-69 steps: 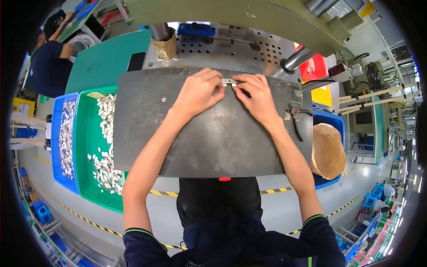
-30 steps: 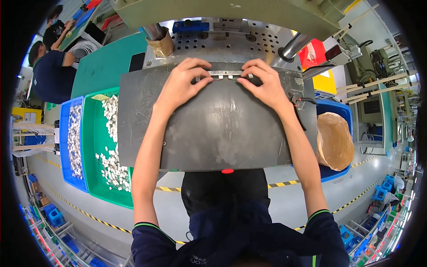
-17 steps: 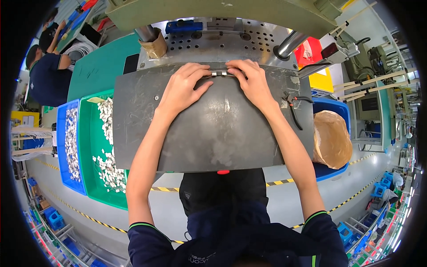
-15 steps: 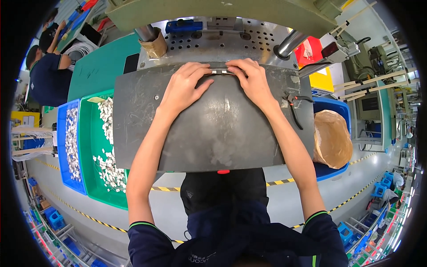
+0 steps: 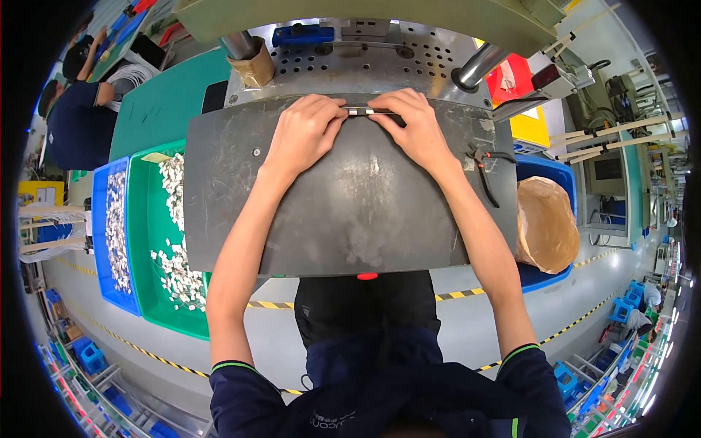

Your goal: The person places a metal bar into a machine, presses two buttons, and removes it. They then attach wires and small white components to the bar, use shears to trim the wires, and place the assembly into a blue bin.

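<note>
Near the far edge of the dark grey work plate (image 5: 350, 197), a thin strip with small shiny metal pieces (image 5: 359, 112) spans the gap between my two hands. My left hand (image 5: 301, 139) pinches its left end, thumb and fingertips together. At the other end my right hand (image 5: 416, 130) grips with thumb and forefinger. Fingers cover both ends of the strip, and the exact kind of part is too small to make out. Black-and-red side cutters (image 5: 483, 175) lie on the plate to the right of my right forearm.
Left of the plate stand a green bin (image 5: 157, 241) and a blue bin (image 5: 106, 241), both holding small whitish parts. A blue crate (image 5: 549, 164) with a brown paper bag (image 5: 546, 226) stands right. Behind are a perforated metal bed (image 5: 299, 77) and steel posts (image 5: 478, 67). A co-worker (image 5: 77, 124) sits far left.
My left thumb has closed in against the fingers at the strip. The small metal pieces now sit closer together, and my hands have shifted slightly toward the plate's far edge.
</note>
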Motion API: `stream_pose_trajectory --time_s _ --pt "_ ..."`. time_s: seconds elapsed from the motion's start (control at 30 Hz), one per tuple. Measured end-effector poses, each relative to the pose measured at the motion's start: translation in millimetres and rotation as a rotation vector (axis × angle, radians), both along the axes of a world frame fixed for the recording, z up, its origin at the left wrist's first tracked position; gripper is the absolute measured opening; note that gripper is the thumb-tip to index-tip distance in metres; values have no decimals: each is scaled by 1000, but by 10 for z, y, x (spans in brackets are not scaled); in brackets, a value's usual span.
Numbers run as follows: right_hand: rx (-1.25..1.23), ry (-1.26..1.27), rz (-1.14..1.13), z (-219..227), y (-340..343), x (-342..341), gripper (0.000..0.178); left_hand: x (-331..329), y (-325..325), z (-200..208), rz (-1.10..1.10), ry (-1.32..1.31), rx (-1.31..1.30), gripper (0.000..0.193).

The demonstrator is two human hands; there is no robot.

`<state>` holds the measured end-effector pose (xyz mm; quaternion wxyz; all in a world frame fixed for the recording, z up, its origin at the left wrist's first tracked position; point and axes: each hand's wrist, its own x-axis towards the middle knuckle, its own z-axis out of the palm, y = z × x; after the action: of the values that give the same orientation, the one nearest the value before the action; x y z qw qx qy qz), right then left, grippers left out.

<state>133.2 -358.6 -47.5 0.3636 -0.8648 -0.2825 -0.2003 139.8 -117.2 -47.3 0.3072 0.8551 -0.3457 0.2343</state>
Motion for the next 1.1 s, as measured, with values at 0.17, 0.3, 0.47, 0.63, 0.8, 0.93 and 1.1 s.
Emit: stream_pose_trajectory --time_s 0.17,0.3,0.47,0.63,0.8,0.93,1.1 --pt "-15 13 13 -59 -11 6 15 -3 92 70 3 40 -1 7" --pt "-14 23 20 -47 3 -1 16 -15 170 150 42 29 27 6" --pt "6 44 21 -48 -7 -7 16 -11 207 202 12 75 22 10" --pt "3 49 30 -15 -44 -48 22 -24 131 177 -51 171 -72 14" --pt "-7 65 49 108 -47 -130 25 -69 64 120 -76 164 -20 17" --pt "-34 88 -2 84 -24 -195 23 -73 11 66 -48 131 -33 15" --pt "-77 -7 -39 40 36 -187 13 -62 4 44 -53 109 -28 12"
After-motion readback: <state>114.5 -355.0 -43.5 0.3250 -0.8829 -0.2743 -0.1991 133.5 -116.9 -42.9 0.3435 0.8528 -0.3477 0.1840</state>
